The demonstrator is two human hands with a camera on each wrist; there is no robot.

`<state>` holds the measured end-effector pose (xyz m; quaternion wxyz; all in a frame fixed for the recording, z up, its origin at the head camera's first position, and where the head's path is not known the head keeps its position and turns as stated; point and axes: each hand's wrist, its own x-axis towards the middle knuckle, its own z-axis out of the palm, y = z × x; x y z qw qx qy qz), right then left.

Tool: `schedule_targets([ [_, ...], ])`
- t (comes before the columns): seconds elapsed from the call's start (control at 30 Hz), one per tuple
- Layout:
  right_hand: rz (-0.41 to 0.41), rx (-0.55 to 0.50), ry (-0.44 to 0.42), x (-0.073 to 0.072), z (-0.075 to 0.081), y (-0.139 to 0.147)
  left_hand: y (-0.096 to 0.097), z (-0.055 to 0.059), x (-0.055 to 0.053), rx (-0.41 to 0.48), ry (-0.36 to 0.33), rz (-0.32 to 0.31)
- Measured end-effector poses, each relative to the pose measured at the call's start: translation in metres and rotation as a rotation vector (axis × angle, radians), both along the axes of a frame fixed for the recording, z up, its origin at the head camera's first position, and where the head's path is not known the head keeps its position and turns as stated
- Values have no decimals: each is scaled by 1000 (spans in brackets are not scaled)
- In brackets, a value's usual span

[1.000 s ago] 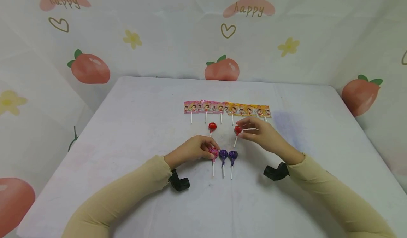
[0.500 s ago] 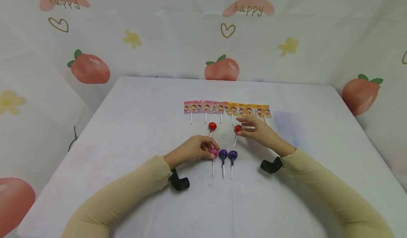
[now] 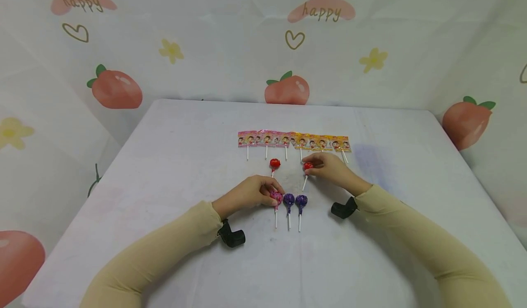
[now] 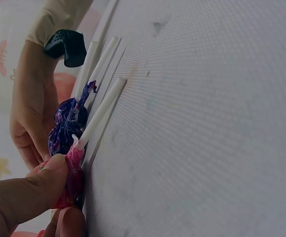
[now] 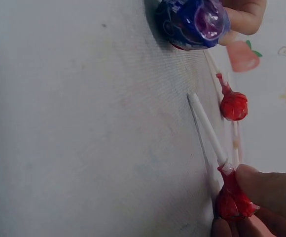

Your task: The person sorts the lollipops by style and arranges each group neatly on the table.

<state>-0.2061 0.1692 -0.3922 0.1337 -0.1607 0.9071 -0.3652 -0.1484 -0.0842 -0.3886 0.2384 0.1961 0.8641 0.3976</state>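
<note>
My left hand [image 3: 255, 191] pinches the head of a pink lollipop [image 4: 74, 180] that lies on the white table, its stick pointing towards me. Beside it on the right lie two purple lollipops [image 3: 295, 201], side by side. Farther back, my right hand [image 3: 329, 168] pinches the head of a red lollipop [image 5: 232, 200] between thumb and fingers; its stick slants down to the table. Another red lollipop [image 3: 275, 164] lies behind my left hand, its stick partly hidden by that hand.
At the back runs a row of flat-wrapped lollipops, several in pink wrappers [image 3: 266, 138] and several in yellow wrappers [image 3: 322, 142]. The table [image 3: 185, 143] meets a patterned cloth backdrop [image 3: 222, 61]. A black wrist camera [image 3: 232, 235] hangs under each cuff.
My right forearm has swung left and the fingers have closed around the red lollipop's head. The left hand and the other lollipops have stayed where they were.
</note>
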Motion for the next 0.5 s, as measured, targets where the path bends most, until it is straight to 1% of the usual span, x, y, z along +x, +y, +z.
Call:
schedule_targets([
  [0.2, -6, 27, -6, -3, 3, 1, 0, 0, 0, -1, -1, -5],
  [0.37, -16, -1, 0, -2, 8, 4, 0, 0, 0, -4, -5, 0],
  [0.5, -51, -41, 19, -1, 19, 8, 0, 0, 0, 2, -2, 2],
])
